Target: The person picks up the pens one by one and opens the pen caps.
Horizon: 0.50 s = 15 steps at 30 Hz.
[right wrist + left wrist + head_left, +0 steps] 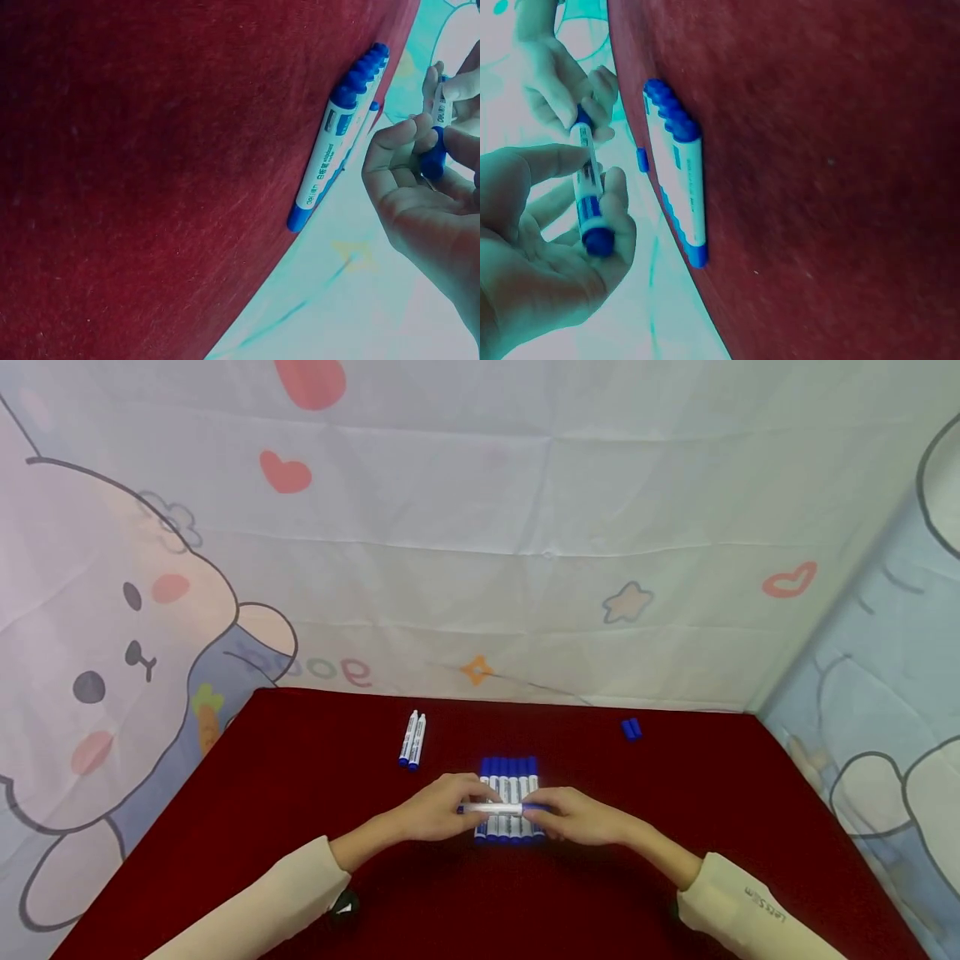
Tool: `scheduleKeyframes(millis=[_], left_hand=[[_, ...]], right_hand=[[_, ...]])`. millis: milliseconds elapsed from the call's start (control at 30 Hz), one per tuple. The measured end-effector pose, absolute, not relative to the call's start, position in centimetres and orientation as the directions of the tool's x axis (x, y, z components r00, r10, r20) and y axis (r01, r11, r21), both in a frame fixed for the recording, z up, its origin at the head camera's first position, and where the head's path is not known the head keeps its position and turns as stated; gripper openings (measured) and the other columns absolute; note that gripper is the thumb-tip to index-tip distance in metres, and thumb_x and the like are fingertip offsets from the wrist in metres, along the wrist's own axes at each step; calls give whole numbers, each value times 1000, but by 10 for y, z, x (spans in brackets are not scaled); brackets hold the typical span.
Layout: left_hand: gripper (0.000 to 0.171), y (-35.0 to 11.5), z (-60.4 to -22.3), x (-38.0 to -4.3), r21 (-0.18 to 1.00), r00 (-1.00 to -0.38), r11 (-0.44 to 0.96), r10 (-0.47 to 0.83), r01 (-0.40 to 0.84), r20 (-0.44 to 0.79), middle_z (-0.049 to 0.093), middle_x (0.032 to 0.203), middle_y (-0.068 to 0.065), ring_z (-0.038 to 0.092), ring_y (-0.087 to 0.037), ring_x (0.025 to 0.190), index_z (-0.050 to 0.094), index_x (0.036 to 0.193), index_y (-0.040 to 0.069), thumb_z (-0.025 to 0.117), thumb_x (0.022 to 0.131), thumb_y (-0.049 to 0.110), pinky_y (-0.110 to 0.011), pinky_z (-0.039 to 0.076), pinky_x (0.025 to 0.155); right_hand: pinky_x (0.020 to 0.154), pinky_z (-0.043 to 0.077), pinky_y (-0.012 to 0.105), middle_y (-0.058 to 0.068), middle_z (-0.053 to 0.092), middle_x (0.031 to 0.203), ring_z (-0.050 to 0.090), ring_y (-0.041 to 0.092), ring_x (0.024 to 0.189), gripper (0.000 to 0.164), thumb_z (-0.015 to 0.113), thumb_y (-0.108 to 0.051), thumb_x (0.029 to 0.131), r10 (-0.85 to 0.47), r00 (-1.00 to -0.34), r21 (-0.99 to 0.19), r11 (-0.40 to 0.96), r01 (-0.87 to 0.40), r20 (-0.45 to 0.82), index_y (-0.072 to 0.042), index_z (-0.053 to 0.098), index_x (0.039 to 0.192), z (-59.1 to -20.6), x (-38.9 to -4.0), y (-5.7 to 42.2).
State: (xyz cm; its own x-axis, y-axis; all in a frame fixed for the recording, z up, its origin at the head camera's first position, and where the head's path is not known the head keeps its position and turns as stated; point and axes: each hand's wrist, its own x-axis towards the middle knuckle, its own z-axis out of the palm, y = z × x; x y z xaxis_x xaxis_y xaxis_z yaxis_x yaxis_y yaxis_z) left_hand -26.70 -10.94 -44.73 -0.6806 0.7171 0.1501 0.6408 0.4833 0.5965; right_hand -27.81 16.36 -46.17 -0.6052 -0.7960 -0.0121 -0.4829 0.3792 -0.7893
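A white whiteboard marker with blue ends (pixel 495 808) is held crosswise between both hands, above a row of markers. My left hand (pixel 438 808) pinches its white barrel near the blue tail end, thumb and fingers on either side. My right hand (pixel 588 817) grips the blue cap (pixel 433 156) at the other end. The cap is on the barrel; whether it is fully seated I cannot tell. Beneath the hands several capped markers (pixel 508 768) lie side by side, caps pointing away; the hands and held marker hide part of them.
Two markers without caps (pixel 412 740) lie at the back left, white tips pointing away. Two loose blue caps (pixel 632 729) sit together at the back right. Dark red cloth (pixel 315 777) covers the table, and a printed curtain (pixel 480 568) hangs behind it.
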Motion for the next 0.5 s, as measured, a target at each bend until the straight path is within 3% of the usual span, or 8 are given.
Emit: scheduleKeyframes(millis=[333,433,500], left_hand=[[21,-90,-438,-260,651,-707,485,698,583,113,77,100,-5,54,1,75,75,115,5,67,99,16,-16,50,69],[24,-90,-434,-260,644,-694,477,710,598,118,78,101,-8,55,-1,73,74,119,3,65,101,16,-17,50,69],[27,-90,-431,-260,628,-692,487,712,608,118,78,107,-10,62,-5,78,73,122,2,63,102,16,-18,52,73]], right_hand=[[60,48,19,11,62,75,51,0,63,27,49,-23,109,-785,-619,-740,395,-544,35,-3,67,111,-454,-276,169],[66,49,20,10,63,80,53,2,69,26,48,-23,110,-788,-608,-666,401,-629,100,-7,67,111,-452,-274,171],[73,52,22,8,65,86,56,4,77,24,46,-22,110,-789,-591,-576,407,-709,170,-9,66,111,-451,-274,171]])
